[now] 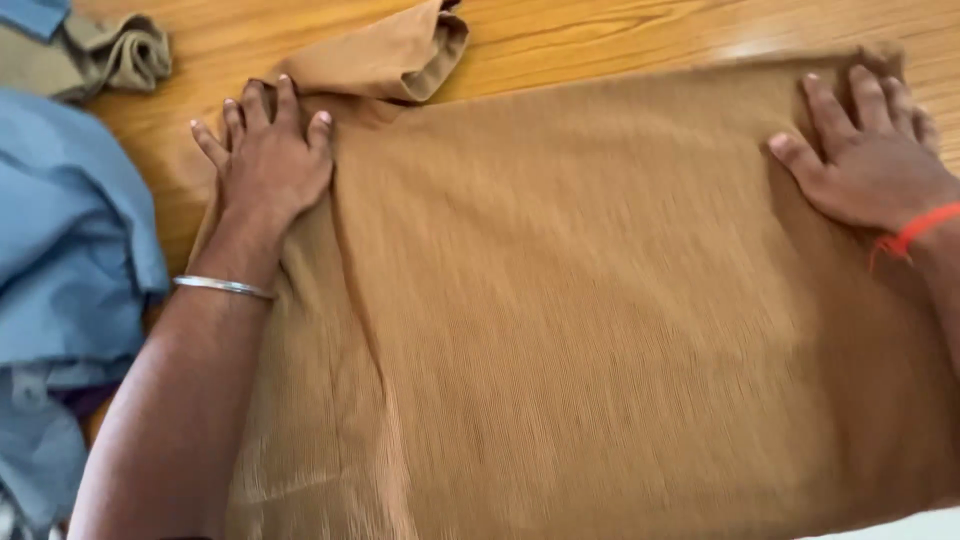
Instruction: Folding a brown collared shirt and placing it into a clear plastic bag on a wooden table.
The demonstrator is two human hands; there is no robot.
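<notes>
Tan cloth lies spread flat over most of the wooden table, a folded sleeve sticking out at its upper left corner. The left hand rests palm down on the cloth just below that sleeve, fingers spread and flat, gripping nothing; a silver bangle circles its wrist. The right hand presses flat on the cloth's upper right corner, fingers straight and close together, also holding nothing, with an orange thread at the wrist. Blue clothes lie heaped at the left edge, and a khaki bundle sits above them.
</notes>
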